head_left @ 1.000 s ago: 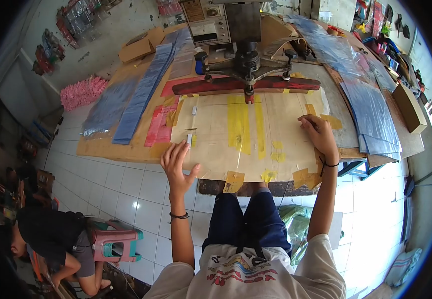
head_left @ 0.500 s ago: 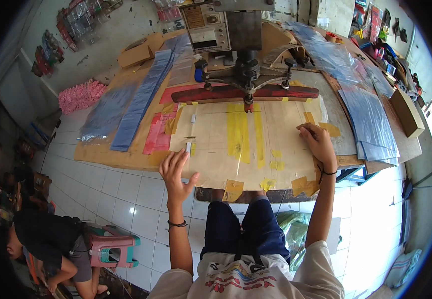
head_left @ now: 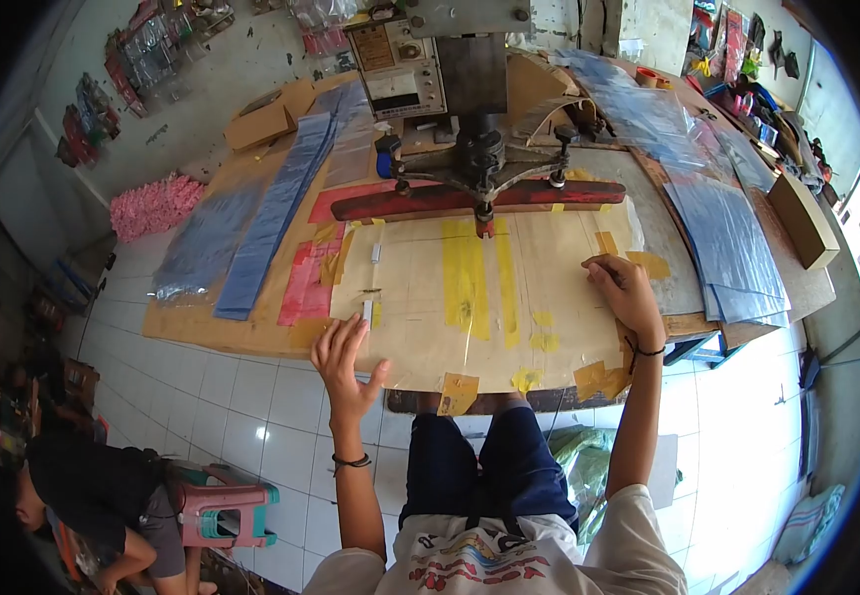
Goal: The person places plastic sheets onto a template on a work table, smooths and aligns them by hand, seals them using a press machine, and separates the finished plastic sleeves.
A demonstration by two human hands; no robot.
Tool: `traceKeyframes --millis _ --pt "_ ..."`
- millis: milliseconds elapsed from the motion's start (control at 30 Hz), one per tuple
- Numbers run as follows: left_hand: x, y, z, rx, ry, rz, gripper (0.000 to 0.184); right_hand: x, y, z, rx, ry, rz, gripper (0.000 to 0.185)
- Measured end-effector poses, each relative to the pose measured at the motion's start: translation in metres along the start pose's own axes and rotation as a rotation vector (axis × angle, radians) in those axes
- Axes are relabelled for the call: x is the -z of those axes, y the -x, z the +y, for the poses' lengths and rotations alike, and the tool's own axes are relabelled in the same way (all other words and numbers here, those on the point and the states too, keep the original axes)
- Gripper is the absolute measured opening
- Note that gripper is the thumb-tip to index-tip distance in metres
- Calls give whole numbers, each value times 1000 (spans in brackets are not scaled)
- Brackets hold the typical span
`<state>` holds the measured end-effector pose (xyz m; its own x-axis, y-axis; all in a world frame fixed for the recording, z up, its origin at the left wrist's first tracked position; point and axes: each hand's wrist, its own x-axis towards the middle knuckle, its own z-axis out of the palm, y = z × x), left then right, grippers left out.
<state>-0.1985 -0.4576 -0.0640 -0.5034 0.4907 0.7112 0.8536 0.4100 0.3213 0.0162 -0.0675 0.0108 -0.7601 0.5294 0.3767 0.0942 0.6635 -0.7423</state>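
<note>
A: What lies in the middle of the frame?

B: A wide, pale tan, flat rectangular sheet (head_left: pixel 559 263), marked with translucent yellow tape strips (head_left: pixel 464 283). It lies on the wooden table (head_left: pixel 217 332), its near edge jutting out over the person's knees. A patch of brown tape (head_left: pixel 458 394) hangs at that edge.

A: And the left hand (head_left: pixel 348 377)?

B: At the sheet's near left corner, left of centre in the frame. Its fingers are spread, thumb well apart, resting on the corner; I see nothing gripped. A small white rectangular strip (head_left: pixel 367 310) sits right by the fingertips.

A: The right hand (head_left: pixel 628 297)?

B: Over the sheet's right side, right of centre. Its fingers are loosely bent and point left; I can't tell whether they pinch anything.

A: What's behind the sheet?

B: A long dark red bar (head_left: pixel 549 195), upper centre, across the far edge, under a black metal bracket (head_left: pixel 479 159). I can't tell whether the bar touches the sheet.

A: Anything else around?

B: Blue plastic film strips (head_left: pixel 276 218) at upper left, blue plastic sheets (head_left: pixel 732 253) at right, and another person (head_left: pixel 88 481) bending forward at lower left, beside a pink and teal plastic stool (head_left: pixel 227 511).
</note>
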Motion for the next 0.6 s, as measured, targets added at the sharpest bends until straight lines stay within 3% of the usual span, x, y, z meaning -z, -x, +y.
traceKeyframes --millis 600 --pt "7 -6 7 19 15 -11 55 1 -1 -1 -37 -22 -9 23"
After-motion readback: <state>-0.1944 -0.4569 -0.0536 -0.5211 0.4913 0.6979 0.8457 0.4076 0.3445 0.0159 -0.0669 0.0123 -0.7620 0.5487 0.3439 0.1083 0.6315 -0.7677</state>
